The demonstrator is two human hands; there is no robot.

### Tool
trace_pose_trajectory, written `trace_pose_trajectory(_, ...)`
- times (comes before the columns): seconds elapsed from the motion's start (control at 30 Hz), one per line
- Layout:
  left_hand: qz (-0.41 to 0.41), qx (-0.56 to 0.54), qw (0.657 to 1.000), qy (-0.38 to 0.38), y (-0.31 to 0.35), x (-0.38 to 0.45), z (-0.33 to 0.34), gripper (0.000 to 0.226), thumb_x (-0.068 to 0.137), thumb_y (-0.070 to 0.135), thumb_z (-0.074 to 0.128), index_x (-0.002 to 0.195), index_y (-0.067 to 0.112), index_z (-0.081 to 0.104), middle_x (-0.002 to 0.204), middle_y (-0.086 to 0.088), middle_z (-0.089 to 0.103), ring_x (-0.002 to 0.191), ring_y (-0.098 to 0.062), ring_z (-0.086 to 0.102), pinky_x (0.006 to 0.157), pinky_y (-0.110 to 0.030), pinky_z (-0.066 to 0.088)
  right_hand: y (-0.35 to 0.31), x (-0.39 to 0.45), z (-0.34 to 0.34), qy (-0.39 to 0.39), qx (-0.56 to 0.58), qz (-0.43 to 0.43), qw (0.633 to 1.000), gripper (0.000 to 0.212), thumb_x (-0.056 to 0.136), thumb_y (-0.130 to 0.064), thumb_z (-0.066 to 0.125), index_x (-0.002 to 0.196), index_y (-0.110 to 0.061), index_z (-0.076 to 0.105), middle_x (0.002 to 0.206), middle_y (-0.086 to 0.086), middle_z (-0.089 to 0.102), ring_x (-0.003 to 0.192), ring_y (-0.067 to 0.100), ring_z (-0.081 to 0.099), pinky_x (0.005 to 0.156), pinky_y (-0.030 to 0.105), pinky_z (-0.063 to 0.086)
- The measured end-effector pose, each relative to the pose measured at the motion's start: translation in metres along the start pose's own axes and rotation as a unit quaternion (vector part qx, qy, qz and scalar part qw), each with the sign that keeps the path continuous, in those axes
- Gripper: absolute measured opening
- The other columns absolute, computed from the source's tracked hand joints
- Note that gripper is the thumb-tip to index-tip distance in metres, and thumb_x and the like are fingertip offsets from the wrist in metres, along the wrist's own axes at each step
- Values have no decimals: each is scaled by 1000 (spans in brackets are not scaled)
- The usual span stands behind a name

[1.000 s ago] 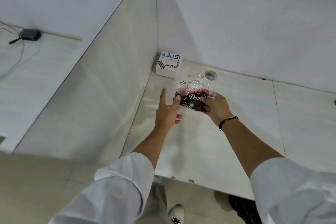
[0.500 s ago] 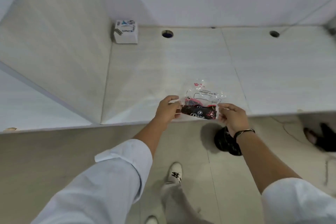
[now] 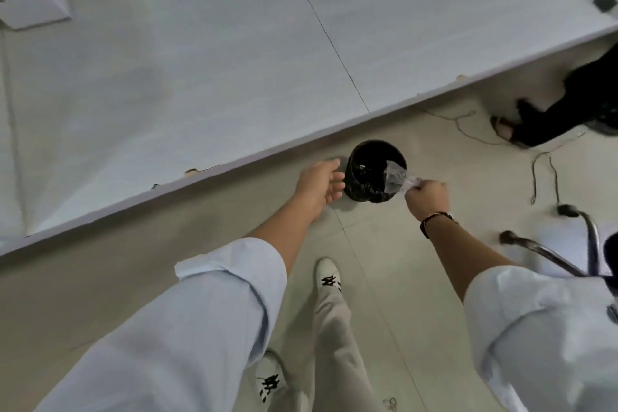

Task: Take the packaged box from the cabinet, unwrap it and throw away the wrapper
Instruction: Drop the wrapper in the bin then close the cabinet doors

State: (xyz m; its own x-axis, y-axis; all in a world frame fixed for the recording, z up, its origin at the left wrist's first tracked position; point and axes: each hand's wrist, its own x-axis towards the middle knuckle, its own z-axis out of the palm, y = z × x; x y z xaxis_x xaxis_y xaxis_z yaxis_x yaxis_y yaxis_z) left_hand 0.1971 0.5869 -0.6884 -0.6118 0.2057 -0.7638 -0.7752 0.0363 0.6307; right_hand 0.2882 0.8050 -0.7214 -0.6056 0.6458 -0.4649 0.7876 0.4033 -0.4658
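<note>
Over black bin (image 3: 366, 174), crumpled clear wrapper (image 3: 398, 179) pinched in right grip (image 3: 426, 197), left grip (image 3: 319, 182) open

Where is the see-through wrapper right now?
In the head view, the clear wrapper is pinched in the right hand, hanging over the black bin on the floor beside the desk edge.

The wrapper (image 3: 398, 179) is thin clear plastic, crinkled and glossy. The bin (image 3: 376, 170) at 12 o'clock of the shoes wears a shiny black plastic liner. The counter (image 3: 200, 77) looks smooth and matt, pale. Floor tiles (image 3: 100, 294) are smooth with a dull sheen. Sleeves (image 3: 200, 328) are soft matt cloth. The chair leg (image 3: 548, 256) at 3 o'clock is polished metal.
</note>
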Motion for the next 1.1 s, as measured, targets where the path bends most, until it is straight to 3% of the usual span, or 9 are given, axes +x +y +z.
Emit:
trace_pose_trajectory(0.13, -20, 22, 1000, -8, -19, 82, 44, 13, 97, 32, 65, 103, 20, 67, 100, -8, 72, 79, -19, 67, 70, -34, 57, 33, 102, 35, -50, -53, 19, 997, 61, 78, -22, 60, 130, 8, 55, 135, 29, 56, 114, 42, 60, 81, 28, 42)
trace_pose_trajectory(0.23, -29, 32, 999, -11, -35, 146, 68, 13, 97, 35, 65, 102, 22, 66, 103, -6, 72, 85, -20, 67, 73, -35, 57, 46, 163, 68, -79, -86, -37, 993, 67, 77, -20, 67, 140, -4, 55, 144, 25, 52, 130, 41, 52, 103, 35, 48)
trace_pose_trajectory(0.37, -26, 79, 996, -25, -67, 227, 87, 8, 98, 37, 64, 99, 29, 64, 110, -4, 71, 94, -20, 68, 85, -40, 58, 53, 230, 123, -166, -181, -103, 964, 64, 86, -17, 64, 149, -14, 53, 144, 22, 59, 146, 46, 34, 120, 42, 33)
trace_pose_trajectory(0.5, -24, 94, 995, -20, -91, 281, 88, 10, 97, 38, 63, 98, 28, 65, 112, -5, 72, 95, -19, 69, 89, -40, 59, 72, 286, 177, -234, -266, -45, 934, 92, 81, -44, 66, 161, -21, 27, 164, 24, 24, 142, 45, 40, 118, 44, 36)
trace_pose_trajectory(0.6, -37, 83, 996, -10, -101, 294, 80, 11, 98, 37, 63, 100, 27, 66, 111, -4, 71, 96, -20, 69, 87, -39, 58, 83, 295, 193, -259, -323, -47, 909, 113, 81, -52, 76, 164, -16, 8, 170, 17, 11, 156, 41, 17, 123, 52, 26)
trace_pose_trajectory(0.73, -29, 54, 998, 6, -89, 260, 61, 19, 98, 34, 64, 109, 19, 67, 108, -4, 71, 95, -20, 69, 82, -36, 55, 69, 261, 173, -206, -232, -94, 946, 93, 87, -38, 71, 161, -12, 23, 166, 26, 19, 151, 48, 25, 122, 54, 30)
trace_pose_trajectory(0.87, -2, 29, 999, 17, -55, 194, 35, 26, 98, 34, 64, 117, 16, 68, 111, -4, 73, 101, -20, 70, 84, -36, 55, 18, 189, 121, -223, -107, -98, 964, 66, 86, -46, 70, 142, -13, 55, 142, 22, 59, 129, 40, 57, 109, 46, 48)
trace_pose_trajectory(0.93, 16, 14, 999, 25, -36, 153, 19, 24, 97, 36, 63, 114, 19, 68, 110, -2, 73, 99, -20, 69, 81, -35, 53, -19, 143, 89, -240, -36, -109, 964, 45, 94, -33, 68, 129, -5, 65, 126, 22, 71, 118, 39, 64, 101, 41, 51)
trace_pose_trajectory(1.1, 87, 11, 995, 52, 21, 28, -37, 23, 95, 37, 63, 111, 22, 69, 114, -5, 74, 95, -20, 69, 79, -36, 51, -108, 8, 34, -215, 69, -200, 953, 33, 91, -35, 69, 118, -16, 71, 111, -3, 72, 104, 18, 67, 94, 33, 54)
